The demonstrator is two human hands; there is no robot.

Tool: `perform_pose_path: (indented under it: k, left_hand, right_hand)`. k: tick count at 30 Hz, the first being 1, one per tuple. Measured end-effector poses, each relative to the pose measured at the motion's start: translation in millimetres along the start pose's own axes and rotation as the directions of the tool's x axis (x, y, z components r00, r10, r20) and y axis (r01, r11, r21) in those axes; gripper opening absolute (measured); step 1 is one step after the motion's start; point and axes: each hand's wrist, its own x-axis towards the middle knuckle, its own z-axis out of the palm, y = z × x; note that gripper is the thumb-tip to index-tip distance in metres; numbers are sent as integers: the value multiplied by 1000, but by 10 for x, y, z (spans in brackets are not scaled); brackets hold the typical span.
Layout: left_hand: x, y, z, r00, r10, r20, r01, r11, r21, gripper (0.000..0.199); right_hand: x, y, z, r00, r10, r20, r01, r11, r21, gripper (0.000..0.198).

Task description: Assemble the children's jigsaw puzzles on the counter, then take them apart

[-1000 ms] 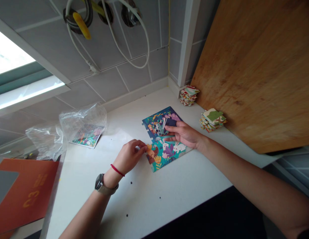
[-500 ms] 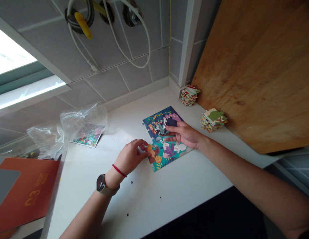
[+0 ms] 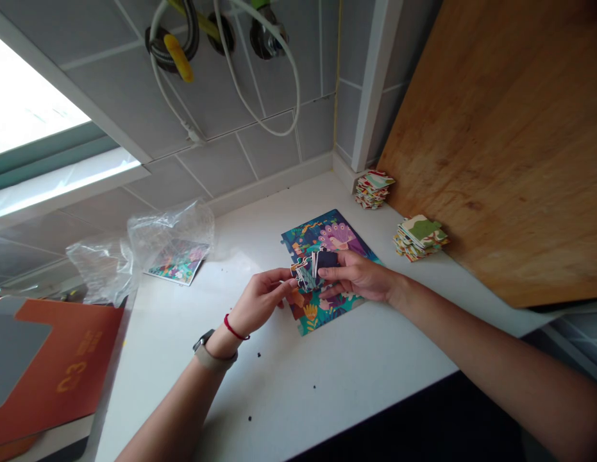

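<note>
Jigsaw puzzle (image 3: 345, 235), partly joined, lies flat near the middle of a white table (image 3: 274, 391), a purple peacock at its far side and a yellow flower at its near left. Much of its centre is hidden by two bare hands and the loose pieces (image 3: 305, 272) held above it. The right hand (image 3: 361, 276) grips these pieces, fanned on edge, between thumb and fingers; some fingers are out of sight behind them. The left hand (image 3: 263, 298) pinches the left end of the fan with thumb and forefinger; whether it has one piece or several is too small to tell. On the left wrist are a red cord (image 3: 236, 328) and a watch (image 3: 216, 354), its face mostly turned away. Two stacks of other pieces, one near the corner (image 3: 374, 188) and one nearer the person (image 3: 419, 239), stand beside a large wooden board (image 3: 495, 147) cut off by the frame. At the left, a clear plastic bag (image 3: 170, 221) partly veils a colourful card (image 3: 176, 263), blurring its picture. An orange and grey item (image 3: 81, 366) is cropped at the left edge, its small lettering unreadable. A white cable (image 3: 297, 83) runs out of the top.
</note>
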Motion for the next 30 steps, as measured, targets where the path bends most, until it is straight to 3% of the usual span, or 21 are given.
perform_pose_path:
  k: [6, 17, 20, 26, 30]
  left_hand:
    - [4, -15, -2, 999, 11, -33, -12, 999, -34, 36]
    - [15, 27, -68, 998, 13, -60, -21, 990, -137, 38]
    - [3, 43, -70, 997, 1, -80, -12, 991, -130, 36]
    - [-22, 29, 15, 972, 68, -227, -90, 992, -86, 37]
    - [-36, 33, -2, 972, 95, -216, -98, 995, -6, 36]
  right_hand:
    - [4, -2, 0, 1000, -13, -10, 13, 1000, -11, 32]
    - [10, -26, -38, 999, -49, 2, 49, 999, 1, 38]
    - [14, -29, -36, 999, -43, -5, 43, 999, 6, 35]
    - [11, -19, -21, 999, -33, -28, 34, 999, 14, 31]
    - [20, -15, -29, 996, -48, -72, 50, 998, 28, 29]
